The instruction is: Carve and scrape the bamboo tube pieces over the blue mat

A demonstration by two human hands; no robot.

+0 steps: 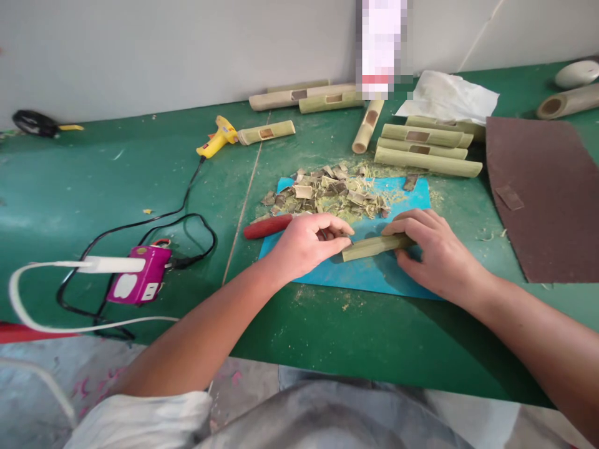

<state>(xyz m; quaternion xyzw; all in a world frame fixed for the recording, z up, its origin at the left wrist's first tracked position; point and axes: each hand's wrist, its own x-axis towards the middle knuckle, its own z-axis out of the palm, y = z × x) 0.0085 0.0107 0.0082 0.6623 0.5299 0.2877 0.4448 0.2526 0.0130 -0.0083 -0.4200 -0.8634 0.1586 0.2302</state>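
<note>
The left forearm (219, 327) is stretched diagonally forward and inward. On the left hand (304, 243), the fingers (334, 221) are curled, thumb and index finger brought near each other. The right forearm (528, 324) is angled inward; the right hand (435, 249) is held back-upward, fingers bent, thumb set apart on the near side.

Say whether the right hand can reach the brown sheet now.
Probably yes: nothing bulky stands between the right hand and the brown sheet, though that hand holds a bamboo piece it may need to release.
</note>
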